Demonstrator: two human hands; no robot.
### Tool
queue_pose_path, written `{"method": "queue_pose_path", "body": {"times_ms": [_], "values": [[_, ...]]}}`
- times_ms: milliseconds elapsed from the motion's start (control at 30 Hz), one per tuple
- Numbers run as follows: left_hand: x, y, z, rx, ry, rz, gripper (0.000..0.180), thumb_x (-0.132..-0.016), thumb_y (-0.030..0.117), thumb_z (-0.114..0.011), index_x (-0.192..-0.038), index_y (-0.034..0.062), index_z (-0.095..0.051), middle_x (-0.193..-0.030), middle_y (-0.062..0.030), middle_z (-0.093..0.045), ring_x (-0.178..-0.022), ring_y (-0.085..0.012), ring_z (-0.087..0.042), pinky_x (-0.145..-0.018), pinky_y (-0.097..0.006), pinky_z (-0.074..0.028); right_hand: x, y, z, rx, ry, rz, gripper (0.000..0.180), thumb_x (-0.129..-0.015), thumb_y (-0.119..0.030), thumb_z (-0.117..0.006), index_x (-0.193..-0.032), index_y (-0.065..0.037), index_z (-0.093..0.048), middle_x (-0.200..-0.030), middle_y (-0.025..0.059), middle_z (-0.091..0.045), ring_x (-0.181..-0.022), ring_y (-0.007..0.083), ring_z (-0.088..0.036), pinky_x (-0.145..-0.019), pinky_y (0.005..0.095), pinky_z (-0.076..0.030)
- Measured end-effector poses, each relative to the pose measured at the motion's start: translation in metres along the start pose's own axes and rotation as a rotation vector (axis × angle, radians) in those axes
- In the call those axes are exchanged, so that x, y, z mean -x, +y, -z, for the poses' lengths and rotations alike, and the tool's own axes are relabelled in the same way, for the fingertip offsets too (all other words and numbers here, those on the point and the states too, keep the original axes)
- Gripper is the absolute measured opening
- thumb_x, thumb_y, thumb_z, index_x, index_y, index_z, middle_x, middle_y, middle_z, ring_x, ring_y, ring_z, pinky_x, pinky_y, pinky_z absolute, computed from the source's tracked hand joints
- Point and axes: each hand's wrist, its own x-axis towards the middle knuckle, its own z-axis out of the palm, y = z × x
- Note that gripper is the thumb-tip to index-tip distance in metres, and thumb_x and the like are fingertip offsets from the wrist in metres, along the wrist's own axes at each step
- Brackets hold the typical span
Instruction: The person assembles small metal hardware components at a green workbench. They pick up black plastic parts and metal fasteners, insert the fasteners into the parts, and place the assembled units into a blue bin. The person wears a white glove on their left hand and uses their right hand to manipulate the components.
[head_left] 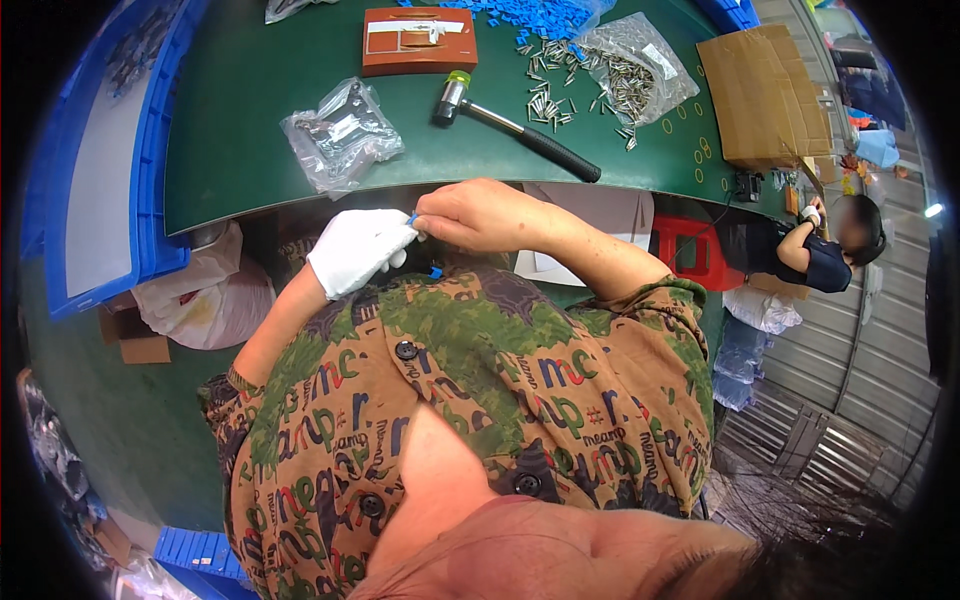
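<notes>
Your white-gloved left hand (355, 250) and bare right hand (480, 215) pinch a small blue plastic piece (413, 219) together; loosened fingers could drop it into your lap.

An assembly workshop: green workbench (250, 120) (hammer (515, 125), metal pins (560, 95)) and blue crates (100, 160).

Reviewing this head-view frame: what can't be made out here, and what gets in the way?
- Small blue part: mostly covered by the gloved left hand and bare right hand; shape and grip unclear.
- Second blue piece: too small to identify.
- Clear bag: glare hides its contents.
- Blue crate: bent and cut by the fisheye rim.
- Brown box: cut off by the top edge.
</notes>
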Motion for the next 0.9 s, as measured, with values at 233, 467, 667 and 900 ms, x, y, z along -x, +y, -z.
{"method": "queue_pose_path", "body": {"times_ms": [233,467,667,900], "values": [[0.003,0.006,-0.001,-0.018,0.004,-0.036,0.032,-0.106,0.032,-0.057,-0.106,0.0060,-0.075,-0.073,-0.0025,-0.067,-0.063,-0.0111,-0.058,-0.062,-0.029,-0.049,0.002,0.003,0.010,-0.076,0.029,-0.060,0.032,-0.107,-0.031,-0.052,-0.104,-0.003,-0.067,-0.091,0.0191,-0.068,-0.087,0.0402,-0.065,-0.077,0.0468,-0.052],[0.004,0.007,-0.001,-0.050,0.011,-0.064,0.032,-0.105,0.031,-0.057,-0.105,0.0049,-0.075,-0.073,-0.0055,-0.067,-0.066,-0.0165,-0.061,-0.067,-0.032,-0.051,0.001,-0.003,0.011,0.000,0.002,-0.020,0.033,-0.106,-0.034,-0.054,-0.101,-0.004,-0.067,-0.089,0.0206,-0.068,-0.087,0.0422,-0.067,-0.078,0.0511,-0.052],[0.003,0.002,-0.003,-0.043,0.003,-0.064,0.032,-0.105,0.032,-0.057,-0.103,0.0048,-0.075,-0.072,-0.0054,-0.067,-0.064,-0.0156,-0.059,-0.065,-0.032,-0.050,0.000,-0.003,0.009,-0.029,-0.038,-0.025,0.033,-0.106,-0.033,-0.054,-0.098,-0.004,-0.065,-0.087,0.0212,-0.067,-0.087,0.0432,-0.066,-0.078,0.0521,-0.051],[0.000,-0.007,-0.007,0.086,-0.022,0.013,0.031,-0.104,0.032,-0.061,-0.097,0.0047,-0.074,-0.070,-0.0022,-0.067,-0.058,-0.0097,-0.055,-0.057,-0.028,-0.047,0.001,-0.004,0.007,-0.050,-0.072,-0.041,0.033,-0.107,-0.033,-0.053,-0.096,-0.003,-0.064,-0.083,0.0210,-0.066,-0.083,0.0428,-0.066,-0.077,0.0518,-0.051]]}}
